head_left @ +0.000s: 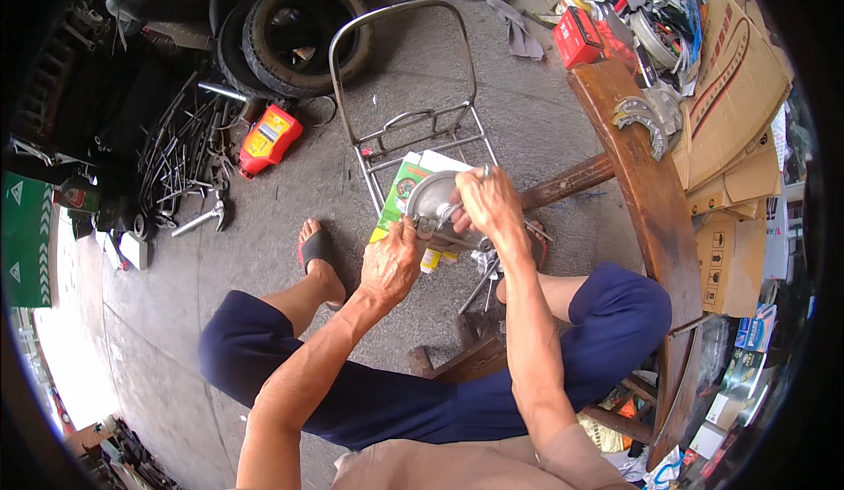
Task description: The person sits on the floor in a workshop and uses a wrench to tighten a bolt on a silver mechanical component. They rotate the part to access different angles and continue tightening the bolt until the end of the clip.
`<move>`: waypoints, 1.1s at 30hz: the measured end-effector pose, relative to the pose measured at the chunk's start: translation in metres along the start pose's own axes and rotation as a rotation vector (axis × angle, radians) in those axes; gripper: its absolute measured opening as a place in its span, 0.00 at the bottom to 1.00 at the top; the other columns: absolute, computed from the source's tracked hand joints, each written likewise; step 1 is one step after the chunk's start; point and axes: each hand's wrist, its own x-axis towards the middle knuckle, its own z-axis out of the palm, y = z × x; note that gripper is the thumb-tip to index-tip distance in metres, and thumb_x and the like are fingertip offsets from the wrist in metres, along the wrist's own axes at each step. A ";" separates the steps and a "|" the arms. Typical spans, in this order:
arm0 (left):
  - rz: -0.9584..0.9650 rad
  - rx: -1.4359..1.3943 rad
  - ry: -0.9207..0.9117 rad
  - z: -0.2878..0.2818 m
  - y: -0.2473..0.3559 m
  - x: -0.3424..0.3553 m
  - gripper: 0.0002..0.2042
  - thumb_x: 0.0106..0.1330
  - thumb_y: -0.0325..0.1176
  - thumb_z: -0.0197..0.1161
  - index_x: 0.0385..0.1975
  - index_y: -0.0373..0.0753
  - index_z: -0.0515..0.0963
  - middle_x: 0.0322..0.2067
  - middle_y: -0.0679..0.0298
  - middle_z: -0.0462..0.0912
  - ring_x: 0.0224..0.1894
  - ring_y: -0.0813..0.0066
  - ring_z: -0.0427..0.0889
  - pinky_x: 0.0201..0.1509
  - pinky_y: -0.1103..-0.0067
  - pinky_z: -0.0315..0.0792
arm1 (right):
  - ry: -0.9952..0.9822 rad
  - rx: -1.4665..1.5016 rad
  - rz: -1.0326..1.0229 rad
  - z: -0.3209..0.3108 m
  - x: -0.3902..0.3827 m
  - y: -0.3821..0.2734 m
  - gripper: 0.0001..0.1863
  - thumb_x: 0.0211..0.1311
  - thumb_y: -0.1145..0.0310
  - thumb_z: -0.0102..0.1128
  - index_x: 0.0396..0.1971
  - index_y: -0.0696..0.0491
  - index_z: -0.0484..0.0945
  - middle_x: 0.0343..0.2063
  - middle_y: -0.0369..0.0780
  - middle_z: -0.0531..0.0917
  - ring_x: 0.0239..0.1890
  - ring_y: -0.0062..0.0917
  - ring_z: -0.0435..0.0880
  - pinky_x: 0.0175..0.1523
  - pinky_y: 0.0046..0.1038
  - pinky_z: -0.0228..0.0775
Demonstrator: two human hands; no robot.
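Note:
A round grey metal brake plate is held in front of me, over the metal frame. My left hand grips its near left edge, fingers closed around the rim. My right hand is closed at its right side, by the central hub; whether it pinches a small part there is hidden by the fingers. Just beyond the plate lie a green and white box and a white box. These rest on a bent-tube metal rack standing between my feet.
A wooden bench with curved brake shoes stands on the right, beside cardboard. Tyres lie at the far left. Nearer are a red bottle, metal rods and a hammer-like tool.

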 end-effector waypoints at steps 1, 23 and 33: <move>-0.012 -0.003 -0.011 -0.001 -0.001 0.000 0.24 0.58 0.27 0.57 0.55 0.21 0.67 0.35 0.48 0.76 0.29 0.52 0.82 0.29 0.65 0.78 | 0.036 -0.006 -0.025 0.005 -0.012 0.001 0.23 0.58 0.59 0.44 0.26 0.67 0.79 0.17 0.50 0.83 0.16 0.32 0.84 0.19 0.27 0.73; -0.114 0.017 0.062 -0.001 0.010 0.003 0.21 0.68 0.42 0.57 0.50 0.27 0.72 0.26 0.52 0.79 0.23 0.55 0.82 0.23 0.66 0.75 | 0.302 -0.265 -0.245 0.011 -0.047 0.019 0.20 0.72 0.59 0.46 0.35 0.62 0.79 0.20 0.47 0.84 0.22 0.31 0.86 0.27 0.28 0.76; -0.132 0.009 0.070 -0.004 0.011 0.004 0.19 0.70 0.42 0.55 0.48 0.30 0.73 0.25 0.52 0.80 0.21 0.55 0.81 0.21 0.65 0.75 | 0.530 -0.085 -0.522 0.064 -0.097 0.065 0.08 0.69 0.73 0.54 0.39 0.62 0.78 0.32 0.48 0.83 0.35 0.35 0.86 0.38 0.33 0.76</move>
